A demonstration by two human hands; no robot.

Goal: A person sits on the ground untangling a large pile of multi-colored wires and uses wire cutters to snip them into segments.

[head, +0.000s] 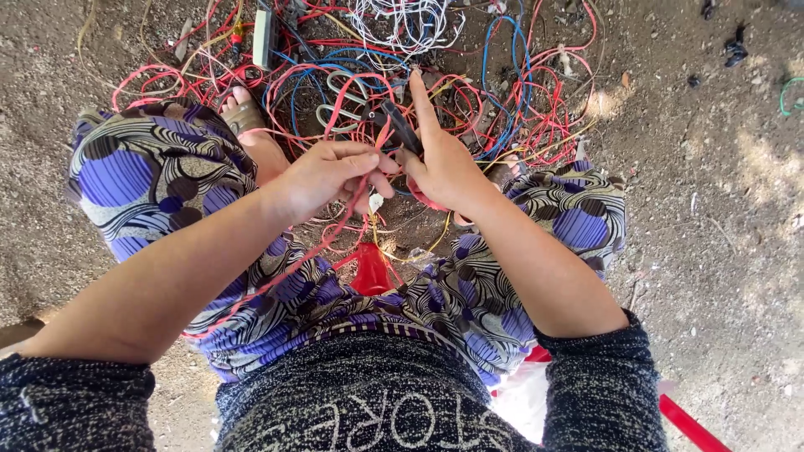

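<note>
Two hands above wire tangle (402,92): left hand (322,176) pinches red wire (293,264); right hand (444,163) grips dark tool (402,125), probably a cutter, forefinger extended; red cone (371,269) below tangle.

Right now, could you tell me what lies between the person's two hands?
In the head view, a red wire spans the small gap between the left hand and the right hand, which holds a dark tool.

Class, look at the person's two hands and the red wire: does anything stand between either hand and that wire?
Nothing visible does. The left hand already pinches the red wire, which trails back over the lap. The right hand grips a dark tool beside the wire, the two hands nearly touching. The tangle of wires lies beyond them on the ground.
</note>
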